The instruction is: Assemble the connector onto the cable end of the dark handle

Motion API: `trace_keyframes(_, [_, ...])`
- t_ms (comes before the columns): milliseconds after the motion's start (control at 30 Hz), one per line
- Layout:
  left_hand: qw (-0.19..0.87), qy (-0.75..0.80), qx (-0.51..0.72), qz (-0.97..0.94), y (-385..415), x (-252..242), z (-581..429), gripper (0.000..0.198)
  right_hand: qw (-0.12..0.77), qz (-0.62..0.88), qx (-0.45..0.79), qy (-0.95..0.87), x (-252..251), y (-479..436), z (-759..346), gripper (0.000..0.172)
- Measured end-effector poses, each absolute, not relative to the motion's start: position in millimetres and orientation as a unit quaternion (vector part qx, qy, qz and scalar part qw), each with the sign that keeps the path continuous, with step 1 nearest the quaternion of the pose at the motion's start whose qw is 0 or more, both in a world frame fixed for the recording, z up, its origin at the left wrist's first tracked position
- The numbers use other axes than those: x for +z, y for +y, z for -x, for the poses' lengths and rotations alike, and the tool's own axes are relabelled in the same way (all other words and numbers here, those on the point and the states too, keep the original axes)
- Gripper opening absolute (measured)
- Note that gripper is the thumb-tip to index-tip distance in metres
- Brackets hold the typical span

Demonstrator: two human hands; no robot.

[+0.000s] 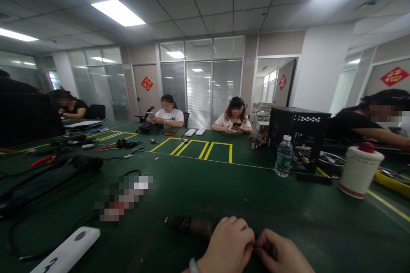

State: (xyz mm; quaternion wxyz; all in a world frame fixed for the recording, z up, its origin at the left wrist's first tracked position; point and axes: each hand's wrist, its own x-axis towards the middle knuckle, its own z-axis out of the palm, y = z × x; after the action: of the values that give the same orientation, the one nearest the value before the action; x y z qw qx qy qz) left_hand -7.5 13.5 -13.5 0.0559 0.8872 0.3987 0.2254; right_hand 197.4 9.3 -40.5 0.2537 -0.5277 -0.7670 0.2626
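Note:
Near the bottom edge of the head view, my left hand (229,245) is closed, with a pale bangle at its wrist. My right hand (280,251) is closed beside it, thumb and fingers pinched together. The fingertips of both hands meet around something small and dark, too hidden to name. Just behind my left hand, a dark cylindrical tool (190,226) lies on the green table (192,183), its narrow tip to the left; its right end is hidden by my left hand.
A white device (68,251) and cables lie at the left. Farther right are a water bottle (284,156), a black computer case (299,136) and a white cup (359,172). Several people sit around the table. Yellow tape marks the far half.

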Motion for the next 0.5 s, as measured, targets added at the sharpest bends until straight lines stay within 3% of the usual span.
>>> trace_keyframes(500, [0.089, 0.402, 0.239, -0.880, 12, -12, 7, 0.009, 0.246, 0.557, 0.315, -0.728, -33, 7, -202, 0.012])
